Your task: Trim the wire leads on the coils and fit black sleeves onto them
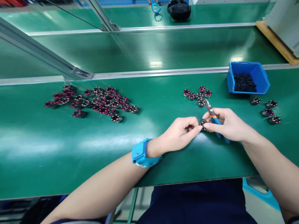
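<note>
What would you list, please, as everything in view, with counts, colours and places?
Heaped coils: uncountable, pink/copper, bench left
Clustered coils: six, pink/copper, centre-right
Separate coils: four, pink/copper, far right
Held coil: one, dark/copper, between hands
Pliers: one, blue/orange handles, right hand
Bin: one, blue, bench right
Thin pieces: many, black, in bin
Bench: one, green, foreground
Metal frame: one, silver, behind
Black object: one, top, blurred
Cabinet: one, pale, upper right
Stool: one, blue, lower right
Wristband: one, blue, left wrist
Left hand: one, bare, at held coil
Right hand: one, bare, around pliers
</note>
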A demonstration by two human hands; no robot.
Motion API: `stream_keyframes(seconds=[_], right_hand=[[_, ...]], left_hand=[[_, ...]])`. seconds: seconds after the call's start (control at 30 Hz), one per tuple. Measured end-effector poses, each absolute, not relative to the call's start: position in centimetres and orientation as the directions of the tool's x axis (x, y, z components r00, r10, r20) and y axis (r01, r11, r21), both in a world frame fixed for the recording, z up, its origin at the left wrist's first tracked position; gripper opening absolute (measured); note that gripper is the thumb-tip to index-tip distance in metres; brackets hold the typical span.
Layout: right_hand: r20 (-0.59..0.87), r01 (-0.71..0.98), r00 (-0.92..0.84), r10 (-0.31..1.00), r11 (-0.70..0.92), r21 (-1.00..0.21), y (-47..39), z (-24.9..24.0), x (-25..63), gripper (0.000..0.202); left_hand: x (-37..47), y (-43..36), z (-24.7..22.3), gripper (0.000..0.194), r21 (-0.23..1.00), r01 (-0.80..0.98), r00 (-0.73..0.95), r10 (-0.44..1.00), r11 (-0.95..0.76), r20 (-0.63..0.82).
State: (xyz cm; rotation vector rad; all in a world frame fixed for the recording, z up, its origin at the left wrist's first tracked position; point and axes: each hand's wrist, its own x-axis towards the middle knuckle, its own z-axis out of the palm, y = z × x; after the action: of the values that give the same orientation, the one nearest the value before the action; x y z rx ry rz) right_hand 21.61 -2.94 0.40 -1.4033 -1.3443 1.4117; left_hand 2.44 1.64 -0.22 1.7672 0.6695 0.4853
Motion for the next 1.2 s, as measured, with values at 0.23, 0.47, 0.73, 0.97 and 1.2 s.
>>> stream_keyframes(seconds=[0.23, 0.47, 0.73, 0.97, 1.2], right_hand=[[-0.274, 0.054, -0.041, 0.961, -0.271, -0.961, -2.7, 0.2, 21.1, 0.029], [-0.261, -0.029, -0.106, 0.959, -0.265, -0.964, -2.9, 0.5, 20.3, 0.031], [-0.368, -0.112, -0.035, 0.929, -0.37, -0.922, -2.7, 0.7, 20.2, 0.033], [-0.401, -0.195, -0.022, 0.916, -0.397, -0.897, -2.7, 0.4, 20.0, 0.039], [-0.434, -0.265, -0.002, 0.901, -0.419, -0.868, -2.6, 0.1, 19.9, 0.039]], left_hand=[[1.8, 3.3, 0.0, 0.035, 0.994, -0.059, 0.457, 0.882, -0.093, 0.109], [3.4, 1.8, -0.3, 0.033, 0.789, 0.302, 0.634, 0.731, -0.535, 0.253], [1.5, 3.4, 0.1, 0.046, 0.861, 0.193, 0.258, 0.871, -0.47, 0.418], [2.6, 2.3, -0.3, 0.04, 0.948, 0.159, 0.551, 0.822, -0.274, 0.145], [2.0, 3.3, -0.2, 0.031, 0.991, -0.076, 0.19, 0.974, -0.112, 0.124]])
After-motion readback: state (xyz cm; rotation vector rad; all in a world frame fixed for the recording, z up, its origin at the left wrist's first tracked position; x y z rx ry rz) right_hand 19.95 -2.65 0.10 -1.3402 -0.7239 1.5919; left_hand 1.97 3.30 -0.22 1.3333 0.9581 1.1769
